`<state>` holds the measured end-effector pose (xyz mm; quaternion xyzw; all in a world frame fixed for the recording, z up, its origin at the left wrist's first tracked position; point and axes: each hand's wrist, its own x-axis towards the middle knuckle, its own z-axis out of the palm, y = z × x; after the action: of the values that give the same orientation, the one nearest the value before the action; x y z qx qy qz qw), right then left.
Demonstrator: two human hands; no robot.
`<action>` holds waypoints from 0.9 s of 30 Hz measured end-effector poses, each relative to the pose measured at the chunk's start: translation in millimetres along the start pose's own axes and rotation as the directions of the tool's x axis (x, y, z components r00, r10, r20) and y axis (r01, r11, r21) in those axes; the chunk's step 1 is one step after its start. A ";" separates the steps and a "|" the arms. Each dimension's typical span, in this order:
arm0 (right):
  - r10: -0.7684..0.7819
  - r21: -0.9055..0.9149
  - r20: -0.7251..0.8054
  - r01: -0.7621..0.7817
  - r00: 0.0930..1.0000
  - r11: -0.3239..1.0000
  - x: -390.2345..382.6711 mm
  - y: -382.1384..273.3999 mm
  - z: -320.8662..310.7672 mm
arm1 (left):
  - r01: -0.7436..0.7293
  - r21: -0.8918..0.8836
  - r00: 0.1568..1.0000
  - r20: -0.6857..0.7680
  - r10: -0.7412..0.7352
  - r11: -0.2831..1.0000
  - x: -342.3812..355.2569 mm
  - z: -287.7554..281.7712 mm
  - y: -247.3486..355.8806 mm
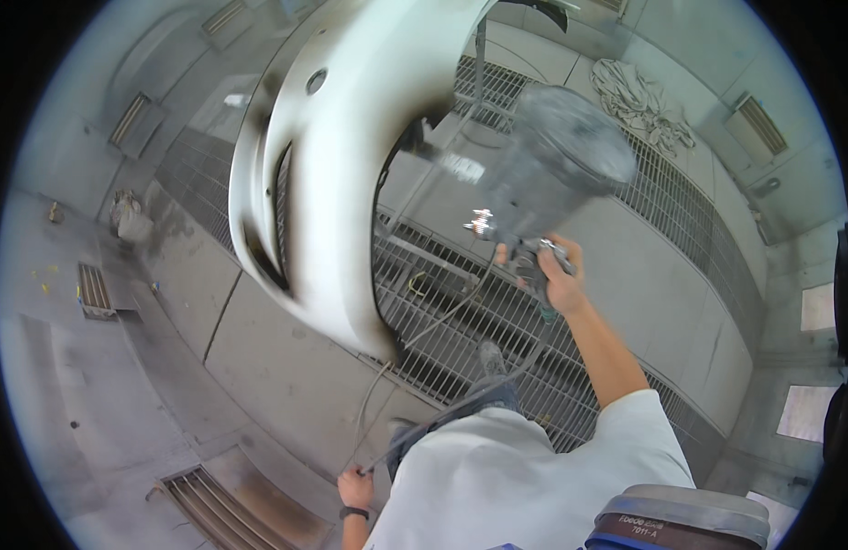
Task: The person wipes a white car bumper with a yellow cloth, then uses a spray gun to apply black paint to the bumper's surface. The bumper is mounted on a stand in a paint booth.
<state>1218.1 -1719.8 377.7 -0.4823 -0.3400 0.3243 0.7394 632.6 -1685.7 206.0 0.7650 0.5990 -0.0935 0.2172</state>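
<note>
My right hand [563, 275] is wrapped round the grip of a spray gun [539, 261]. A large, dusty grey cup [575, 147] sits on top of the gun, smeared by motion. Left of the gun is a car bumper cover [341, 156], white with dark shaded edges and openings, held up off the floor. The gun and the bumper are apart. An air hose [484, 390] runs from under the gun, past my legs, to my left hand [355, 489]. That hand is low at my left side, closed on the hose, with a dark band at its wrist.
A stand [433, 247] of thin bars is under the bumper. Floor grating [552, 394] runs beneath me and along both sides. A crumpled pale sheet [639, 96] lies at the far right. A slatted vent [222, 509] is at the lower left; a respirator filter [685, 513] shows at the lower edge.
</note>
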 end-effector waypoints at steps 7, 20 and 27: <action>-0.088 -0.081 -0.187 0.074 0.978 0.994 -124.8 3.2 110.5 | -0.087 0.045 0.978 -0.187 0.094 0.995 111.2 -61.0 -128.9; 0.159 0.000 -0.427 -0.175 0.890 0.985 -249.3 36.4 312.7 | -0.377 0.206 0.905 -0.127 0.406 0.903 298.9 -206.1 -176.7; 0.072 0.111 -0.700 0.010 0.711 0.994 -198.0 114.1 385.8 | -0.384 0.330 0.906 -0.044 0.420 0.862 378.3 -285.2 -218.9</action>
<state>775.6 -1652.6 350.6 -0.5348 -0.0076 0.1467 0.8321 489.9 -1186.5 258.5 0.9018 0.4149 -0.0959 0.0731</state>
